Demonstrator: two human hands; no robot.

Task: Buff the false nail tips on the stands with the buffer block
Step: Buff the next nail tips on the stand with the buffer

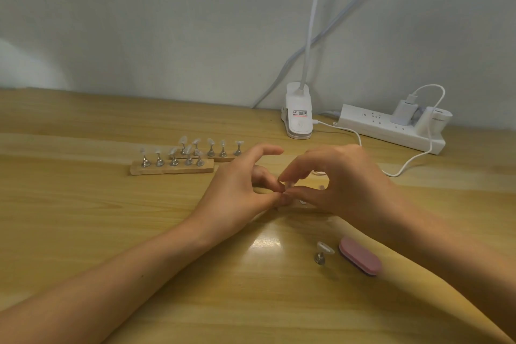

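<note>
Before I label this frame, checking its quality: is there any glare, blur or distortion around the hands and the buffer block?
Head view: a bright glare patch sits on the table between the forearms; the clear nail tip pinched between left hand and right hand is soft and barely legible; the pink buffer block reads sharper; wide-angle stretch enlarges the forearms towards the bottom corners.

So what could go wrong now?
The tiny clear nail tip is only pinched between the fingertips of the left hand and the right hand, so it could slip out and be hard to spot. The right forearm lies close to the pink buffer block and the loose stand, so it might knock them away.
</note>
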